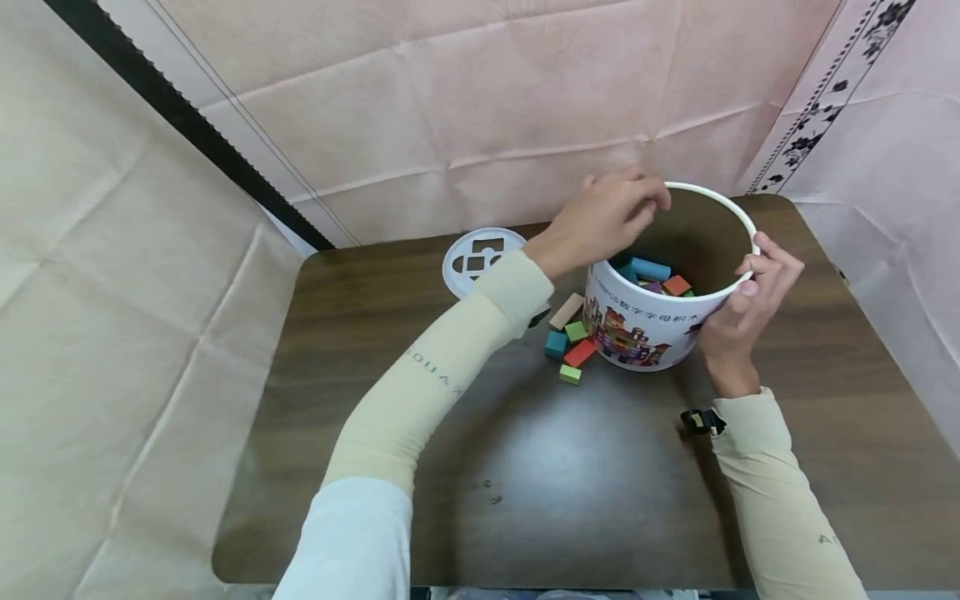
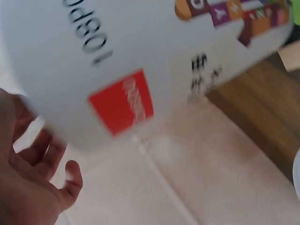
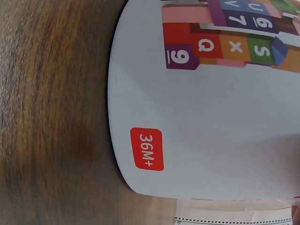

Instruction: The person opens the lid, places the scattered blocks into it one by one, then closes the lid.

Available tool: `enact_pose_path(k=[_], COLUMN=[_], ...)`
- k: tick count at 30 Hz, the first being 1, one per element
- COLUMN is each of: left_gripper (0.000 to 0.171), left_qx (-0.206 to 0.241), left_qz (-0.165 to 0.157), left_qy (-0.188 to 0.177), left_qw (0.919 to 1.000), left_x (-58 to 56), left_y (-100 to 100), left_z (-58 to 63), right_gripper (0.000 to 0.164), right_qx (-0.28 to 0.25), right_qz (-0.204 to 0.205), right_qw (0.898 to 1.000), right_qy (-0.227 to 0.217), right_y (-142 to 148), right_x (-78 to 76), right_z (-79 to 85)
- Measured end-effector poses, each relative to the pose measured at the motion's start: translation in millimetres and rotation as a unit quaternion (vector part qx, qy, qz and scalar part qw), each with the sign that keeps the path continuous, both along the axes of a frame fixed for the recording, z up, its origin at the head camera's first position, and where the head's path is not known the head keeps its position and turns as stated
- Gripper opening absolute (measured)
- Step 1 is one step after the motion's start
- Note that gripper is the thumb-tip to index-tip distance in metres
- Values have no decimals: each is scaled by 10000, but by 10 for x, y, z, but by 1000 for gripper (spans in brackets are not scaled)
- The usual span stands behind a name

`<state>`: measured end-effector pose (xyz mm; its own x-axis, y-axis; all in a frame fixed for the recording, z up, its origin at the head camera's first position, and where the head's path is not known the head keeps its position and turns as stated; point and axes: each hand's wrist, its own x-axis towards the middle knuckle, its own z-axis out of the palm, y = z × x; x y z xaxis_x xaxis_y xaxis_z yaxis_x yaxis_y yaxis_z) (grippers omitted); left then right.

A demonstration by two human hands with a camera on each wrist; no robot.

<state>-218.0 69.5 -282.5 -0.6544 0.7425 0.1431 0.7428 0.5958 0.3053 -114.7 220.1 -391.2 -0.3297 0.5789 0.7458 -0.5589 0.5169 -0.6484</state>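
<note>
A white bucket (image 1: 678, 321) printed with colourful letter blocks stands on the table, its mouth facing up. My right hand (image 1: 750, 308) grips its right rim, thumb outside and fingers over the edge. Above the left part of the rim hovers my left hand (image 1: 609, 215), fingers loosely bent; I see nothing held in it. The left wrist view also shows that hand (image 2: 33, 173) beside the bucket wall (image 2: 178, 112). Inside the bucket lie a blue cylinder (image 1: 649, 269), an orange block (image 1: 677, 286) and other pieces. The right wrist view is filled mostly by the bucket's side (image 3: 220, 122).
Left of the bucket several loose blocks lie together, among them a plain wooden one (image 1: 566, 312), a teal one (image 1: 556, 344) and a red one (image 1: 580, 352). A white lid with cut-out shapes (image 1: 459, 283) lies behind my left forearm. Cloth (image 1: 450, 108) hangs behind the table (image 1: 360, 400).
</note>
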Motion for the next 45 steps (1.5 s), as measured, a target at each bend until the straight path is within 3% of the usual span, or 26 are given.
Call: enact_pose_path(k=[3,6,10,15,19,23,27,33,37,45], left_gripper=[30,22,15,32,38,35,36,35,31,24], left_qx=[83,333,490,-184,-721,-950,-1076,-777,-718,-439], left_qz=[248,303,62,-291,-459,-574,-551,-391,-343,-542], left_qy=[174,173,-337,-1128,-1323,-1374,-1485,-1789,-1810,-1716], left_qw=[9995,9988,9982,9930,9875,9843,9815,9800,9803,9827], left_x=[47,98,177,326,458,566,618,619,599,527], left_y=[-199,-405,-671,-904,-966,-981,-1040,-1180,-1241,-1343], left_z=[8,-128,-501,-1089,-1463,-1692,-1808,-1877,-1893,-1880], right_gripper=[83,82,77,76,73,71,70,69,68,65], right_qx=[-38,-37,-38,-59,-59,-106,-62,34,51,104], right_qz=[-60,-140,-158,-163,-216,-195,-136,-81,-71,-32], right_qw=[10000,9999,9999,9998,9997,9997,9999,9999,9999,9998], right_qy=[-16,-52,-2,62,44,43,-22,49,89,175], right_y=[36,79,109,111,121,114,86,60,45,45], right_x=[28,64,84,94,112,140,151,101,67,-37], right_z=[7,9,8,-23,-47,-64,-76,-66,-59,-76])
